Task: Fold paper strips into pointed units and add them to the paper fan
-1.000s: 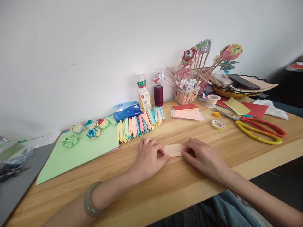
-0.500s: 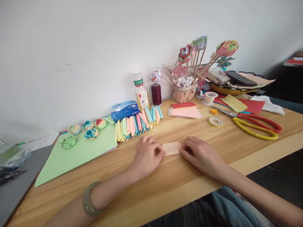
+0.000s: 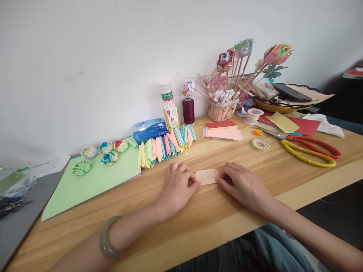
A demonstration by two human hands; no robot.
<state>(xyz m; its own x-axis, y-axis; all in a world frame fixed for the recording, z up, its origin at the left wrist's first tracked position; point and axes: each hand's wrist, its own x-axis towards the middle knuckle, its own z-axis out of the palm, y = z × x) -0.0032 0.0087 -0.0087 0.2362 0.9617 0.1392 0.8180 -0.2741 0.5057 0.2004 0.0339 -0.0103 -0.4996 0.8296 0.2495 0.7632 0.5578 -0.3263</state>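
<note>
A small folded peach paper strip [image 3: 206, 176] lies flat on the wooden table [image 3: 215, 223]. My left hand [image 3: 176, 188], with a green bangle on its wrist, pinches the strip's left end with curled fingers. My right hand [image 3: 244, 186] presses on the strip's right end, fingers bent together. Both hands rest on the tabletop.
Behind the hands stand a row of folded pastel paper pieces [image 3: 164, 146], a blue tissue pack [image 3: 150, 129], a bottle [image 3: 170, 108], a dark red thread spool [image 3: 188, 110] and a basket of paper flowers [image 3: 224, 107]. Green sheets with paper roses [image 3: 93, 173] lie left; scissors [image 3: 307, 151], tape ring [image 3: 260, 144] and paper stack [image 3: 224, 132] right.
Both hands stay on the strip's two ends; the left fingers have shifted slightly at the left end. The view has swung a little.
</note>
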